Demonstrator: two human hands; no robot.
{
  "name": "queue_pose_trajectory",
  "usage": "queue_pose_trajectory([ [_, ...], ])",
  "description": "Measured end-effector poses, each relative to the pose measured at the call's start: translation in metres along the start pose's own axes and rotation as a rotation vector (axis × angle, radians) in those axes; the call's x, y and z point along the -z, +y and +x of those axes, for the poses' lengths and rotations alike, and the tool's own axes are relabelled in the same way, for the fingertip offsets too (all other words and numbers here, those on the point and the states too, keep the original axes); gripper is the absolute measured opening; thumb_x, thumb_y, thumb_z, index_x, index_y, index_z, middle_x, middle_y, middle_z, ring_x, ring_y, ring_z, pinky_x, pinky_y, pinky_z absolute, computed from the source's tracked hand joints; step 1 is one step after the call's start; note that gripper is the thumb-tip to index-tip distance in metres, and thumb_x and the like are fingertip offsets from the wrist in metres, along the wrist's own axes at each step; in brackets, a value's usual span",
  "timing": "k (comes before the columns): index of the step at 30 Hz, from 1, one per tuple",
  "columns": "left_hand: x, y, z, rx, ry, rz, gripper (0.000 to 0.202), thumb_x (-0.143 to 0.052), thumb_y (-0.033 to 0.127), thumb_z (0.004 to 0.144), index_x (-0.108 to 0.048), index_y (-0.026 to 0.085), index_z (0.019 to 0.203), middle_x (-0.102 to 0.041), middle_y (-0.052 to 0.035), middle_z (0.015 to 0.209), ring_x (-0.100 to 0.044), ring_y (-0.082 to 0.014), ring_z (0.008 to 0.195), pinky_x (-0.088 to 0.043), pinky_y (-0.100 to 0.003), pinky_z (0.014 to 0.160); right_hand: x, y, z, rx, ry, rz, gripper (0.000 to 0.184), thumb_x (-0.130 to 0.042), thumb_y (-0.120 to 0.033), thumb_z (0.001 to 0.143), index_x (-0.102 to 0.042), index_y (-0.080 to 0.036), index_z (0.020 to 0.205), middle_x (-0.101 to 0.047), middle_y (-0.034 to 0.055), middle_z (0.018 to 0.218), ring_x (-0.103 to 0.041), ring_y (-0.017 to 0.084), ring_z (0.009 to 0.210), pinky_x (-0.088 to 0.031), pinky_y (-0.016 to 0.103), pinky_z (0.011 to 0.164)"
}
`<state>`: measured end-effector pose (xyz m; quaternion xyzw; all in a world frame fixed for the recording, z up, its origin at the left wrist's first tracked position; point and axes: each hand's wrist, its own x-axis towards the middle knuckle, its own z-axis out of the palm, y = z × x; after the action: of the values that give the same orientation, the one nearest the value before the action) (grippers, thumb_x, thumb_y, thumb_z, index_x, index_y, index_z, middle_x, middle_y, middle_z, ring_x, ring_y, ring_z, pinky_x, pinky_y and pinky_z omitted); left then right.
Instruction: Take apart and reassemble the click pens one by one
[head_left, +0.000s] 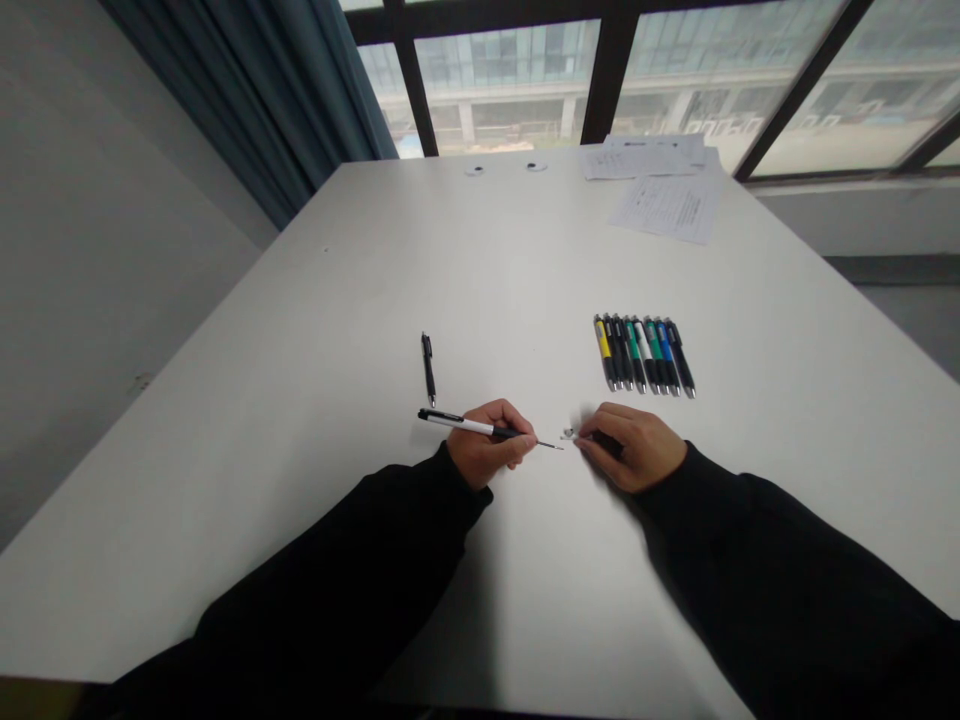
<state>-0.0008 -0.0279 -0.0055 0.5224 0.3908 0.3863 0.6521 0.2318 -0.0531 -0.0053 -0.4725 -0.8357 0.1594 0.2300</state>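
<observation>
My left hand (491, 443) is closed around a white-and-black pen (459, 422), held slantwise just over the table. From the pen's front end a thin refill (551, 446) sticks out, pointing to the right. My right hand (630, 445) has thumb and forefinger brought together at the table top, just right of the refill tip. At those fingertips are small silvery parts (568, 433), too small to name; whether the fingers grip one of them is hard to make out. A black pen (428, 368) lies alone beyond my left hand.
Several pens (643, 355) with coloured barrels lie side by side in a row beyond my right hand. Printed papers (666, 205) rest at the table's far right, near the window. Two round openings (475, 170) sit along the far edge of the white table (300, 400).
</observation>
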Motion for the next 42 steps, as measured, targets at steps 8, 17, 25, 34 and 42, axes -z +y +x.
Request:
queue_pose_trajectory([
  [8, -0.002, 0.002, -0.001, -0.001, 0.010, 0.005, 0.021, -0.073, 0.025, 0.068, -0.057, 0.013, 0.070, -0.060, 0.0009, 0.057, -0.048, -0.0053, 0.042, -0.038, -0.017, 0.040, 0.001, -0.001, 0.001, 0.004, -0.004, -0.008, 0.013, -0.055, -0.025, 0.087, -0.064, -0.016, 0.085, -0.061, 0.0065, 0.076, -0.058, 0.017, 0.067, -0.046, 0.029, 0.065],
  [17, 0.001, -0.002, 0.001, 0.013, -0.014, -0.022, 0.024, -0.076, 0.027, 0.067, -0.057, 0.013, 0.071, -0.061, 0.0007, 0.058, -0.047, -0.0055, 0.041, -0.038, -0.018, 0.039, 0.000, -0.001, 0.001, 0.003, 0.002, -0.032, 0.014, -0.055, -0.026, 0.087, -0.064, -0.015, 0.083, -0.060, 0.0067, 0.075, -0.057, 0.017, 0.066, -0.046, 0.029, 0.063],
  [25, 0.001, -0.002, 0.001, 0.013, -0.012, -0.019, 0.025, -0.077, 0.028, 0.067, -0.057, 0.013, 0.071, -0.062, 0.0002, 0.059, -0.048, -0.0056, 0.041, -0.038, -0.018, 0.039, 0.004, -0.007, 0.001, 0.012, 0.092, 0.017, 0.013, -0.054, -0.025, 0.088, -0.063, -0.016, 0.083, -0.059, 0.0056, 0.073, -0.055, 0.016, 0.064, -0.045, 0.028, 0.061],
  [34, 0.003, 0.001, 0.003, 0.066, -0.054, -0.043, 0.030, -0.080, 0.032, 0.064, -0.059, 0.012, 0.072, -0.067, -0.0030, 0.065, -0.049, -0.0048, 0.041, -0.039, -0.017, 0.038, 0.005, -0.033, 0.002, 0.123, 0.160, 0.239, 0.010, -0.056, -0.025, 0.089, -0.062, -0.018, 0.093, -0.061, 0.0057, 0.079, -0.052, 0.012, 0.058, -0.044, 0.025, 0.053],
  [42, 0.010, -0.005, 0.006, 0.018, 0.044, -0.176, 0.030, -0.079, 0.035, 0.064, -0.059, 0.013, 0.068, -0.059, 0.0017, 0.051, -0.045, -0.0049, 0.036, -0.032, -0.017, 0.036, 0.025, -0.013, 0.001, 0.043, 0.112, 0.254, 0.010, -0.059, -0.024, 0.085, -0.062, -0.018, 0.077, -0.056, 0.0014, 0.066, -0.045, 0.010, 0.050, -0.038, 0.025, 0.049],
])
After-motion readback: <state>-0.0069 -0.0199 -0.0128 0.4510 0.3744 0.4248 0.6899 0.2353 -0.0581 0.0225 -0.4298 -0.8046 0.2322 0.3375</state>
